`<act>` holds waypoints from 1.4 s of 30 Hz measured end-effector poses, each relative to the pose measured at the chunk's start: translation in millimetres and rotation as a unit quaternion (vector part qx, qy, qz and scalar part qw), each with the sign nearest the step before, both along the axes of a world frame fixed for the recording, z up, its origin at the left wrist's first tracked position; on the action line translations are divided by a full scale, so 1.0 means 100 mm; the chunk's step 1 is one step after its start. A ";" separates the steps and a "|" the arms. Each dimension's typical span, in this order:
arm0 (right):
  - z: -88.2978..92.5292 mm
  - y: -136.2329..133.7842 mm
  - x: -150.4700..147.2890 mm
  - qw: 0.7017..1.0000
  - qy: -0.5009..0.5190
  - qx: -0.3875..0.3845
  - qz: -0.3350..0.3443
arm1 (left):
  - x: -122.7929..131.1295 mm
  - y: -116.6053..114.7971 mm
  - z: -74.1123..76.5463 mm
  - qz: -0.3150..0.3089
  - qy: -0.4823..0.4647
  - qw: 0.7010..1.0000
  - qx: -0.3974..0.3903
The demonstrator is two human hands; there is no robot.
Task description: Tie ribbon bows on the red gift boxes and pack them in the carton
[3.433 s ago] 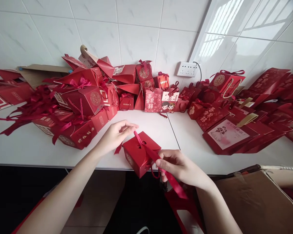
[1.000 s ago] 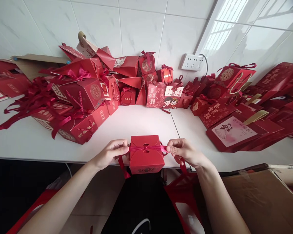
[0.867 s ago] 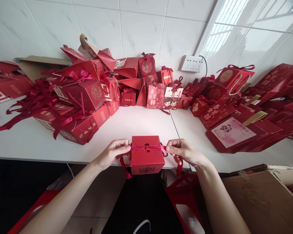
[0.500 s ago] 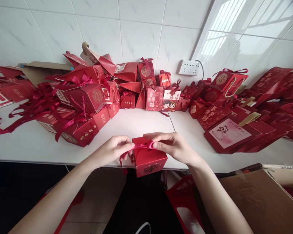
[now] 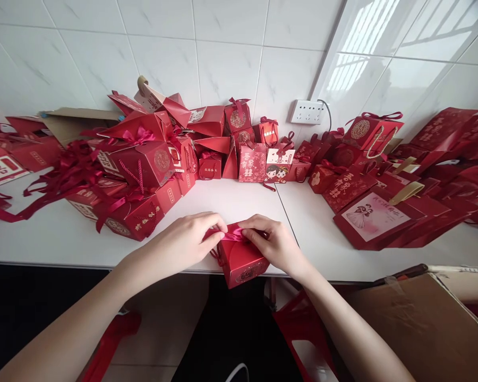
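Note:
A small red gift box point(image 5: 245, 262) rests at the front edge of the white table point(image 5: 207, 199), its near end jutting over the edge. Across its top lies a shiny magenta ribbon point(image 5: 234, 233). My left hand point(image 5: 203, 233) pinches the ribbon at the left side, thumb against forefinger. From the right, my right hand point(image 5: 269, 239) grips the ribbon near the middle of the lid, and its fingers partly hide the knot. A twisted cord handle point(image 5: 217, 257) hangs at the box's left side.
Red gift boxes point(image 5: 141, 162) with a heap of loose ribbons point(image 5: 69, 170) stand at the left. More small boxes and bags point(image 5: 250, 162) line the tiled wall. Red gift bags point(image 5: 374, 217) crowd the right side. A cardboard carton point(image 5: 426, 318) stands front right; a power strip point(image 5: 306, 112) hangs behind.
My hands have come closer together along the ribbon, the left hand moving right over the box and the right hand shifting slightly left. The box has turned a little.

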State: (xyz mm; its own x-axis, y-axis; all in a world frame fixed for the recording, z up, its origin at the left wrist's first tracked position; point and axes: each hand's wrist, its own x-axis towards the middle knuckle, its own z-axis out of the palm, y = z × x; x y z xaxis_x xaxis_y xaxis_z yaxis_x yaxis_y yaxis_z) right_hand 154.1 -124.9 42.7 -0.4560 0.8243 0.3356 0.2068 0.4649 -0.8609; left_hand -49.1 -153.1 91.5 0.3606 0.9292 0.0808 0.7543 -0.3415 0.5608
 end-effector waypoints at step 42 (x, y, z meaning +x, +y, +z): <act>-0.08 -0.08 -0.04 0.991 0.070 -0.026 -0.107 | 0.37 0.09 -0.57 0.032 -0.306 0.949 -0.062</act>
